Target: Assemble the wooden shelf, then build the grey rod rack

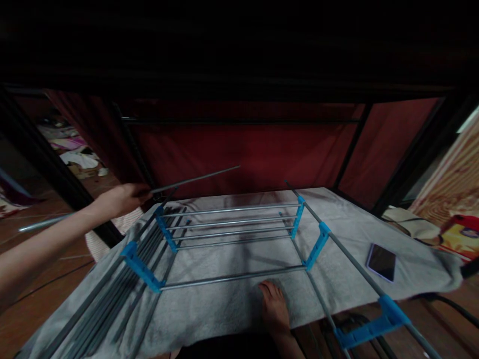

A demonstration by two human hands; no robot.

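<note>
My left hand [129,199] is closed around a long thin metal rod [198,178], raised above the far left of a partly assembled rack. The rod slants up to the right, and its other end shows beyond my forearm. My right hand [275,304] rests on the grey cloth [217,319], fingers laid loosely on it, just in front of the rack's nearest crossbar [235,277]. Several crossbars [239,222] join blue plastic brackets [142,269] on the left to matching brackets [316,247] on the right. Another blue bracket [374,326] sits nearer me without a crossbar.
Several loose grey rods [108,304] lie bunched on the left side of the cloth. A phone [381,262] lies at the right. Dark posts and red panels [247,154] enclose the back. A red and yellow packet [462,237] stands at far right.
</note>
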